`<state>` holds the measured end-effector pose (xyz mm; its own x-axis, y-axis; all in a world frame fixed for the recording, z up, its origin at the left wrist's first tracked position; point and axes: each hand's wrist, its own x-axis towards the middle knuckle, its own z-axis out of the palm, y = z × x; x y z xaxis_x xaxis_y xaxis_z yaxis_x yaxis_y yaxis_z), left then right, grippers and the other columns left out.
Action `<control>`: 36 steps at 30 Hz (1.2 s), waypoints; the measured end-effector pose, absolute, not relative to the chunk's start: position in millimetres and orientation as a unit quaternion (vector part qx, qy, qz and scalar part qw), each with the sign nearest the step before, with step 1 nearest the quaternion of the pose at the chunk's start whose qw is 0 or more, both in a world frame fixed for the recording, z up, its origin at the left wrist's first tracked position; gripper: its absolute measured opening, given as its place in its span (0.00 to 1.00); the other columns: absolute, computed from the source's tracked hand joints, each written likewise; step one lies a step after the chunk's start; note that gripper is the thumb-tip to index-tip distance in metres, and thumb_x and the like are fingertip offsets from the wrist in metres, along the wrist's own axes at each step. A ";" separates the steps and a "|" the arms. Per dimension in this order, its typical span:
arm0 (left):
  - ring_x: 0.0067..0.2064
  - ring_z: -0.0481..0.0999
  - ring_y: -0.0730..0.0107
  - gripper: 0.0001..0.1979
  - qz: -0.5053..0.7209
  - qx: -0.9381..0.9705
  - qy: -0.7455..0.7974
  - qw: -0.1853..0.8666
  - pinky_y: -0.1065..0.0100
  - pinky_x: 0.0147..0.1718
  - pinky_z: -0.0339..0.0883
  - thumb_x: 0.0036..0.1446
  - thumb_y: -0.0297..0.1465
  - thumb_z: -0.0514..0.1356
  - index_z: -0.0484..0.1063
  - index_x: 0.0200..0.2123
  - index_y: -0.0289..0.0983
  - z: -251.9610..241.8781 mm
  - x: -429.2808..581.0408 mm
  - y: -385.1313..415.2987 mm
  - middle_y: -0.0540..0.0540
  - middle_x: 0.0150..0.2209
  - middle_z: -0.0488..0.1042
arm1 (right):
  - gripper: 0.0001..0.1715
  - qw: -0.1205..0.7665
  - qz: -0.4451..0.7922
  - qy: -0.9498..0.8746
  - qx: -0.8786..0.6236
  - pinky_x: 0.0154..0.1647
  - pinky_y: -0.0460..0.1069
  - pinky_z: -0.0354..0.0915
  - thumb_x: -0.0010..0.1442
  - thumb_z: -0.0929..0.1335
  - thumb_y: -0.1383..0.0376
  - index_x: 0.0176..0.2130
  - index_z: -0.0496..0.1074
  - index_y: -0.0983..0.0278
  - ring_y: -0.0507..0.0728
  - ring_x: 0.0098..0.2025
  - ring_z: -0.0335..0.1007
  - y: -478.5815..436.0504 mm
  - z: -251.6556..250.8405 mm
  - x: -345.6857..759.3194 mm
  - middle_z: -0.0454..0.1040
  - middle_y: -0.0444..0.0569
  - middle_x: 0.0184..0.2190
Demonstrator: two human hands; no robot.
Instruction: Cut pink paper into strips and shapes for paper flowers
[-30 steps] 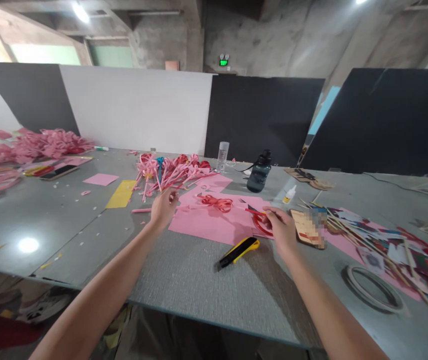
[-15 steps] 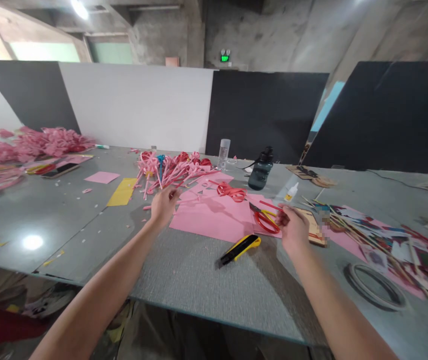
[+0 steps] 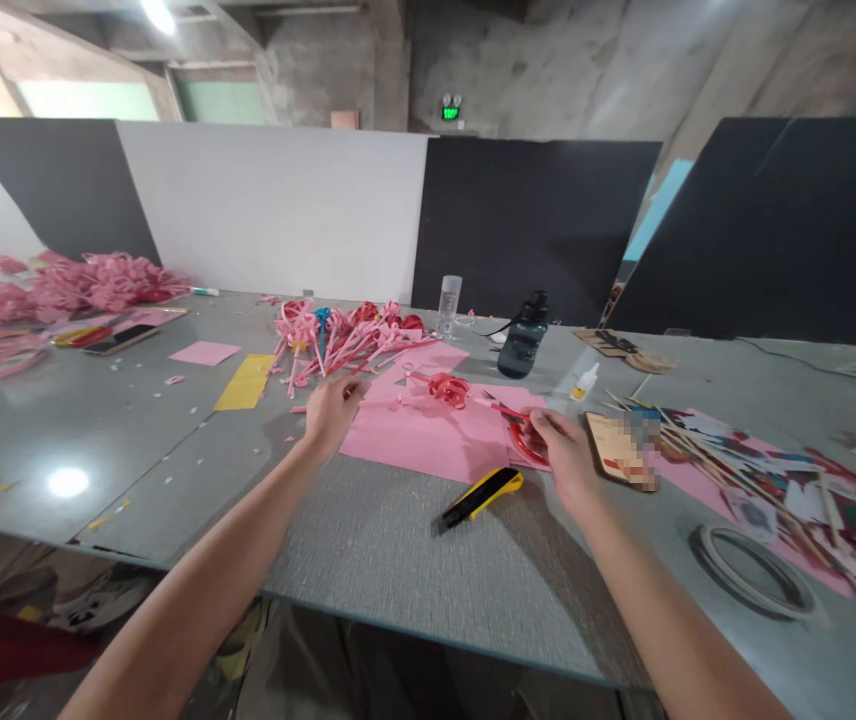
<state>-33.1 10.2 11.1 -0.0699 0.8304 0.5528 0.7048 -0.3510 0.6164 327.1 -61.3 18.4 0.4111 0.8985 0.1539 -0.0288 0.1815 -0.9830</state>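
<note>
My left hand (image 3: 334, 410) is closed in a pinch on a thin pink paper stem (image 3: 384, 403). A looped red paper flower (image 3: 449, 390) shows just beyond it, over the pink paper sheet (image 3: 420, 440); whether it is joined to the stem I cannot tell. My right hand (image 3: 564, 448) is closed on a narrow red paper strip (image 3: 509, 410) that points left toward the flower. Beneath the right hand lie red-handled scissors (image 3: 527, 446), partly hidden by the fingers. A yellow and black box cutter (image 3: 482, 498) rests nearer to me.
Pink paper flowers on stems (image 3: 345, 340) lie behind my left hand, beside a yellow sheet (image 3: 245, 382). Farther back stand a dark bottle (image 3: 522, 342) and a clear one (image 3: 448, 306). Right are a glue bottle (image 3: 584, 382), a phone (image 3: 612, 450), paper scraps and a tape roll (image 3: 754, 570).
My right hand has moved left with the red strip, now over the scissors' handles. The red flower has shifted slightly left and looks more bunched. My left hand has barely moved.
</note>
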 end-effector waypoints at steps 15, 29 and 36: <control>0.27 0.69 0.73 0.14 0.552 0.639 0.534 0.048 0.70 0.31 0.58 0.62 0.42 0.62 0.71 0.30 0.38 18.5 -35.0 5.7 0.52 0.25 0.72 | 0.21 0.724 0.330 -0.370 -0.479 0.31 0.46 0.69 0.46 0.80 0.52 0.37 0.83 0.61 0.50 0.29 0.67 -61.6 19.9 328.3 0.74 0.43 0.27; 0.27 0.71 0.73 0.07 0.532 0.679 0.503 0.054 0.70 0.31 0.60 0.59 0.36 0.64 0.75 0.37 0.39 17.1 -26.3 2.4 0.52 0.28 0.75 | 0.19 0.744 0.448 -0.272 -0.415 0.28 0.44 0.71 0.42 0.82 0.61 0.37 0.83 0.62 0.50 0.28 0.69 -60.3 23.4 335.6 0.76 0.43 0.26; 0.34 0.76 0.72 0.07 0.556 0.722 0.410 0.036 0.70 0.35 0.68 0.64 0.32 0.60 0.78 0.40 0.39 67.8 -31.0 -52.4 0.47 0.37 0.79 | 0.17 0.732 0.476 -0.267 -0.408 0.27 0.43 0.69 0.46 0.80 0.63 0.37 0.82 0.65 0.49 0.27 0.68 -62.2 26.0 333.7 0.75 0.43 0.25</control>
